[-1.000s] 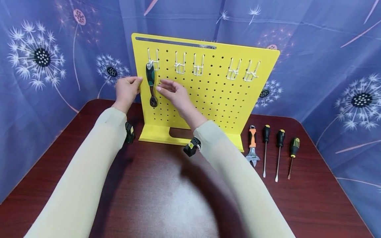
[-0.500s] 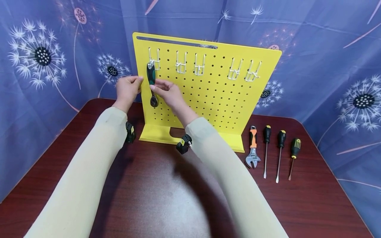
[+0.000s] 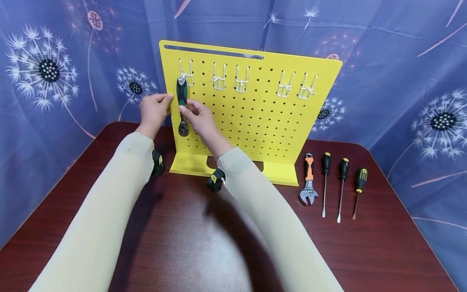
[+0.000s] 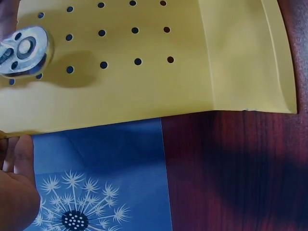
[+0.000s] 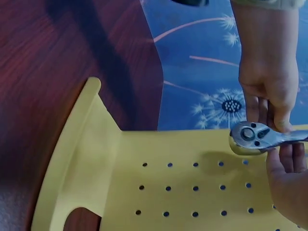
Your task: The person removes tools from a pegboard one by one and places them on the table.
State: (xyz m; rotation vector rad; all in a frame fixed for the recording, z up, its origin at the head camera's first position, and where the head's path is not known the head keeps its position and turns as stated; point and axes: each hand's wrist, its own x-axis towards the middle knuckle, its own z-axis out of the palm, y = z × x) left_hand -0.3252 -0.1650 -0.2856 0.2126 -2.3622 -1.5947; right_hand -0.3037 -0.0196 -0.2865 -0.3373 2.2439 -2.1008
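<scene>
A ratchet wrench with a black and green handle hangs head down in front of the yellow pegboard, its upper end at the leftmost white hook. My right hand pinches it between thumb and fingers near the lower end of the handle. Its round metal head stands out from the board in the right wrist view. With thumb and fingers, my left hand grips the board's left edge; in the left wrist view, only part of that hand shows, at the edge.
More white hooks run along the board's upper part. Right of the board lie an orange-handled adjustable wrench and several screwdrivers on the dark red table. A blue patterned curtain stands behind.
My right hand has moved left to the ratchet wrench and now pinches it. The wrench's head has swung slightly left and down. My left hand stays on the board's edge.
</scene>
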